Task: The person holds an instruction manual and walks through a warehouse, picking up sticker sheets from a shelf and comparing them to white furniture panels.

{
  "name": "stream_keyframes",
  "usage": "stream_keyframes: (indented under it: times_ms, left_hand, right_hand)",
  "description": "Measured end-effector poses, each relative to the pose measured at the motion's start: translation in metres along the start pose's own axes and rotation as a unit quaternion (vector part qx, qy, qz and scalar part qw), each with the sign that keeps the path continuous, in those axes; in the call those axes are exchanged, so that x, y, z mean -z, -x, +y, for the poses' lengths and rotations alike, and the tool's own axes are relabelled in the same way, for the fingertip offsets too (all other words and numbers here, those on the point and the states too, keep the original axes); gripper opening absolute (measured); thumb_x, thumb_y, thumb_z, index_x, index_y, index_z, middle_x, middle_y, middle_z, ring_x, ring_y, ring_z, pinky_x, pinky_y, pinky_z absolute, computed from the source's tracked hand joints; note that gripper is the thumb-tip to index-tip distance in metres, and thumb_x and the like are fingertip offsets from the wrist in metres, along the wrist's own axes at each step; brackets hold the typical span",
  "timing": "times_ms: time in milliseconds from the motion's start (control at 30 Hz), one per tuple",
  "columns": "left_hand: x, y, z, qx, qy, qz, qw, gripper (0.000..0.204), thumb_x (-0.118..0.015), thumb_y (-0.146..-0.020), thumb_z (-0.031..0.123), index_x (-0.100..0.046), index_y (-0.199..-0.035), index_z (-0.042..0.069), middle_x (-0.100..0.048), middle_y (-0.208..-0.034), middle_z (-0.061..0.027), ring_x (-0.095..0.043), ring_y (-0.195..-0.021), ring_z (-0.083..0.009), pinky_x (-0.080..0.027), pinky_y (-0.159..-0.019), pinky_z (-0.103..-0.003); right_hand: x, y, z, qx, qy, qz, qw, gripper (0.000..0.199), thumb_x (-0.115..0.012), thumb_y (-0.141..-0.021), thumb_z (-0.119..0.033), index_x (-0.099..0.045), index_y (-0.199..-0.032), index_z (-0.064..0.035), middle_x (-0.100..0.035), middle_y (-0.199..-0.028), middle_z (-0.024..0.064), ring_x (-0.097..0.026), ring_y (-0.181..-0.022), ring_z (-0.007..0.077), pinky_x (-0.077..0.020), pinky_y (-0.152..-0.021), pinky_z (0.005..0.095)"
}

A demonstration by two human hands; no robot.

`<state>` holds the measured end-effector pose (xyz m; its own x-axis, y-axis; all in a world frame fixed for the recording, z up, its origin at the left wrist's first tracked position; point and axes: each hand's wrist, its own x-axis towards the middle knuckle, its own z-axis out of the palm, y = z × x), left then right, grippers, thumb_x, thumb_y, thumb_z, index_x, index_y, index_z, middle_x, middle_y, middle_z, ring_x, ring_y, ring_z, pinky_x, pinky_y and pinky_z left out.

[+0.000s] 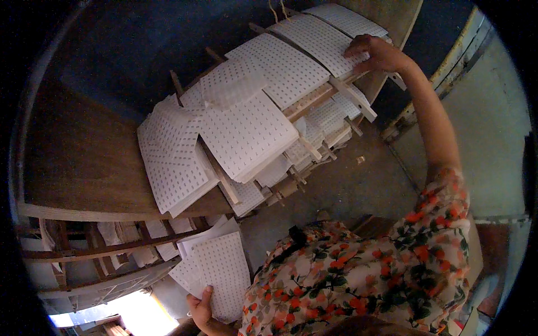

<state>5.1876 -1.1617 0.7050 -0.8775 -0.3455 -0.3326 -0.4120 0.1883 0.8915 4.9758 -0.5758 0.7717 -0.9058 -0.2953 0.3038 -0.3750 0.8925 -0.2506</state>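
My left hand [203,311] grips a sheaf of printed sheets [221,269] low on the left, its thumb lying over the paper. The sheaf is fanned, with several white sheets covered in rows of small dark marks. Far up at the right, my right hand [380,55] rests at the near edge of a stack of similar printed sheets [316,42]. Its fingers are bent and parted from the thumb, with paper showing between them. Whether the fingertips pinch a sheet is unclear.
More paper stacks [246,134] lie along a wooden rack, parted by projecting wooden slats [353,99]. Lower tiers hold further paper [328,120]. A wooden panel [84,145] stands left, with another slatted rack [112,252] below. A metal-framed door [487,129] is at right.
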Motion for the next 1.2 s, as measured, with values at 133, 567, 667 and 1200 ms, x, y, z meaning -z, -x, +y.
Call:
stream_keyframes:
  times_ms: [133, 567, 667, 1200]
  left_hand:
    - [0.006, -0.007, -0.007, -0.008, -0.011, -0.039, 0.999, 0.036, -0.06, -0.067, 0.011, -0.039, -0.094, -0.002, -0.052, -0.087, -0.0148, -0.051, -0.075, -0.023, -0.044, -0.065, -0.034]
    - [0.0, -0.005, -0.007, -0.054, 0.001, -0.016, 0.998, 0.032, -0.061, -0.068, 0.011, -0.047, -0.09, -0.007, -0.056, -0.08, -0.013, -0.054, -0.067, -0.0185, -0.044, -0.06, -0.03]
    - [0.0, -0.003, -0.009, -0.026, -0.035, 0.023, 0.999, 0.033, -0.061, -0.067, 0.011, -0.043, -0.089, -0.006, -0.054, -0.082, -0.0139, -0.053, -0.069, -0.02, -0.044, -0.061, -0.031]
    - [0.044, -0.053, -0.035, 0.007, -0.036, 0.008, 0.999, 0.025, -0.058, -0.072, 0.021, -0.057, -0.083, -0.002, -0.058, -0.073, -0.003, -0.051, -0.064, -0.0103, -0.041, -0.058, -0.025]
  right_hand:
    - [0.001, 0.0, 0.0, 0.012, 0.036, 0.0, 0.999, 0.034, -0.068, -0.057, -0.016, -0.059, -0.089, -0.0059, -0.054, -0.091, 0.0091, -0.048, -0.09, 0.0245, -0.037, -0.081, 0.0322]
    - [0.009, 0.0, -0.004, -0.064, -0.006, -0.013, 0.998, 0.022, -0.059, -0.071, -0.02, -0.058, -0.086, -0.0039, -0.055, -0.087, 0.0093, -0.051, -0.083, 0.0211, -0.0403, -0.073, 0.0292]
    - [-0.004, 0.002, -0.003, -0.09, 0.007, 0.134, 0.987, 0.021, -0.053, -0.076, -0.02, -0.056, -0.089, -0.004, -0.056, -0.085, 0.0105, -0.054, -0.077, 0.0215, -0.0413, -0.07, 0.03]
    - [-0.034, 0.024, -0.226, 0.127, -0.198, 0.298, 0.925, 0.017, -0.049, -0.075, -0.015, -0.054, -0.079, 0.0001, -0.054, -0.077, 0.005, -0.048, -0.067, 0.0116, -0.0377, -0.061, 0.0231]
